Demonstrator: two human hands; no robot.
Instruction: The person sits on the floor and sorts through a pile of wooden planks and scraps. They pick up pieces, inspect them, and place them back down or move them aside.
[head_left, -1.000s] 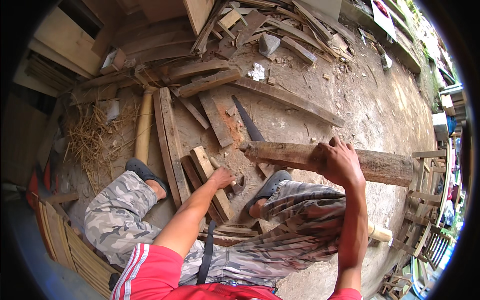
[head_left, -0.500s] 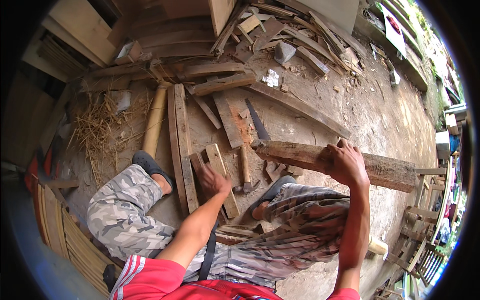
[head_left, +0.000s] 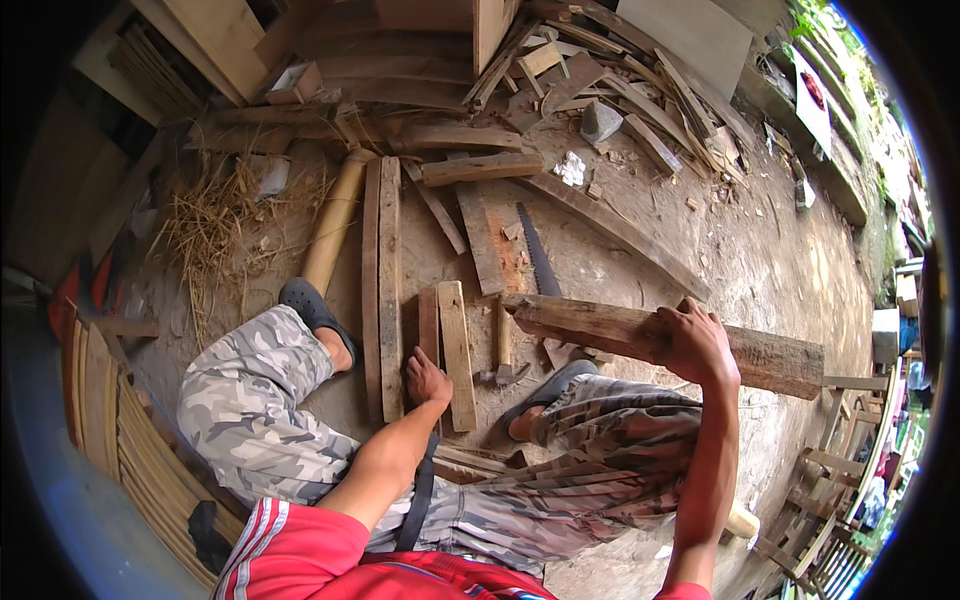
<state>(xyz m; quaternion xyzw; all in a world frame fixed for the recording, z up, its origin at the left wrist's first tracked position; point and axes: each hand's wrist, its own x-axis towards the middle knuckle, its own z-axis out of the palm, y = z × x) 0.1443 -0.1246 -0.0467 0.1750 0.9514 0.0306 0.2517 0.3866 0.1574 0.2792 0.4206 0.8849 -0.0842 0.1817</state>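
Note:
My right hand [head_left: 697, 342] is wrapped over the top of a thick, rough wooden beam [head_left: 590, 325], held crosswise above my right leg. Down between my legs, my left hand [head_left: 428, 380] closes on the near end of a short brown wooden strip [head_left: 428, 318]. Its fingers are partly hidden. Right alongside that strip lies a paler wooden strip [head_left: 456, 350]. A claw hammer [head_left: 504, 340] with a wooden handle rests on the ground under the beam's left end. Just beyond the beam is a handsaw blade [head_left: 536, 245]; the beam hides its near part.
Two long wooden bars [head_left: 388, 300] lie to the left, near a bamboo pole [head_left: 335, 225] and a heap of straw [head_left: 235, 230]. Planks [head_left: 620, 230] stretch across the dirt ahead. Farther back are a grey stone [head_left: 601, 122] and a pile of scrap wood [head_left: 680, 95].
My left hand has slid nearer to me along the brown strip, which has turned straighter beside the pale one. The right hand keeps its hold on the beam. The whole view has shifted slightly.

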